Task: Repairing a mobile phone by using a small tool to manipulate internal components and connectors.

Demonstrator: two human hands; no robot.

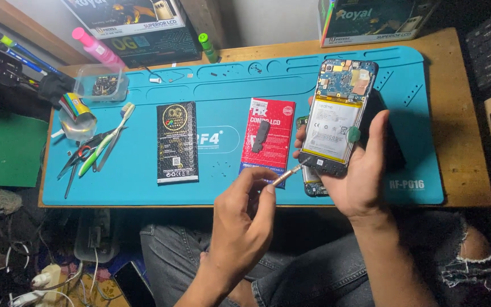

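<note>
- Working over a blue mat (143, 190) on a wooden desk (461, 113).
- Your right hand (359, 170) grips an opened phone (339, 116); your left hand (245, 219) pinches a screwdriver (287, 176) at its lower edge.
- Black box (177, 142), red box (268, 139), toothbrush (108, 139) lie left.

Opened phone (339, 116), white battery exposed, held tilted; thin metal screwdriver (287, 175) at its lower edge.

A single head-worn camera looks steeply down from above the seated person, fairly near, facing the blue work mat (143, 187) and desk's far edge
</note>
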